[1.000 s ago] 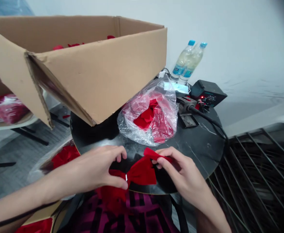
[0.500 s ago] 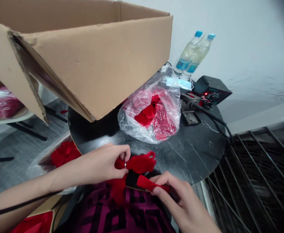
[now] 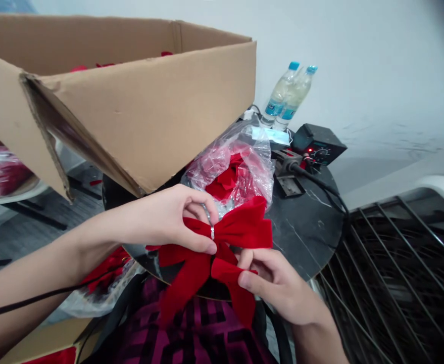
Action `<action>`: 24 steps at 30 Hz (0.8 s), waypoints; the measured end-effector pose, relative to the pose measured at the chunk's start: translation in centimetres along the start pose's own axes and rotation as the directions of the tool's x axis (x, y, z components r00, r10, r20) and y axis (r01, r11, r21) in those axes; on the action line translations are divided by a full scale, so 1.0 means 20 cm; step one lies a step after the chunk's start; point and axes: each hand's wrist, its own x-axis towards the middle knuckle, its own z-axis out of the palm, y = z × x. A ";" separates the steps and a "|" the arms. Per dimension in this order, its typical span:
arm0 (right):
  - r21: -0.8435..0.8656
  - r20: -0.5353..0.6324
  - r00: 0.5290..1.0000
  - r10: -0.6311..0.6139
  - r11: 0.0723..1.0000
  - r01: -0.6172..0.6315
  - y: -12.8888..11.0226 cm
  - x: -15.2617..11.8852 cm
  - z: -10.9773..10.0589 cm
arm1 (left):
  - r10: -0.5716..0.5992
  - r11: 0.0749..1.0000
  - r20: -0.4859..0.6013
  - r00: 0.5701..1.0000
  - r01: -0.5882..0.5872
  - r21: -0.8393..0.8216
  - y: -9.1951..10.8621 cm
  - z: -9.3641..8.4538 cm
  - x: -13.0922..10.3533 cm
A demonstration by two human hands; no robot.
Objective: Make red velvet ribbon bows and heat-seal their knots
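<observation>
While our left hand (image 3: 180, 217) pinches, thumb against curled fingers, the left side of a red velvet bow with hanging tails (image 3: 233, 230), just beside its thin silver tie (image 3: 212, 232), our right hand (image 3: 277, 283) grips a short folded strip of red velvet (image 3: 225, 271) between thumb and forefinger. The bow hangs above the table's near edge. Strip in front of the bow's right tail; touching or not, we cannot tell.

Handling, our judgement: pinch close to the tie so the middle stays gathered; press lightly, as velvet likely creases; hold the strip flat, untwisted, clear of the loops.

Count, outward: one bow in hand, one tie, one strip; one round black table with pale veins (image 3: 299, 230); one crumpled clear plastic bag (image 3: 263, 187), its red pieces too jumbled to number; one light-blue face mask (image 3: 270, 135); one black control unit with a lit red lamp (image 3: 322, 143); two clear blue-capped bottles (image 3: 280, 95); one large open brown cardboard box (image 3: 161, 111), red contents mostly hidden.
</observation>
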 end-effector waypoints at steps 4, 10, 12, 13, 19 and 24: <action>-0.247 -0.065 0.995 0.074 0.965 -0.088 -0.08 -0.03 -0.07 | -0.114 0.992 0.080 0.990 0.109 0.066 0.00 -0.04 0.06; -0.535 -0.132 0.991 -0.039 0.844 -0.038 -0.16 -0.14 -0.23 | -0.185 0.960 0.323 0.928 0.241 -0.145 -0.06 -0.02 0.18; -0.555 -0.116 0.992 -0.046 0.831 -0.026 -0.18 -0.15 -0.30 | -0.152 0.932 0.381 0.912 0.261 -0.253 -0.09 0.00 0.24; -0.573 -0.108 0.993 -0.053 0.819 -0.019 -0.18 -0.16 -0.33 | -0.125 0.913 0.397 0.909 0.262 -0.313 -0.09 0.01 0.27; -0.752 -0.057 0.993 -0.107 0.658 0.028 -0.24 -0.14 -0.50 | 0.053 0.698 0.422 0.905 0.269 -0.664 -0.13 0.07 0.39; -0.868 -0.018 0.975 -0.223 0.488 0.096 -0.31 -0.12 -0.55 | 0.039 0.649 0.381 0.924 0.267 -0.712 -0.17 0.10 0.41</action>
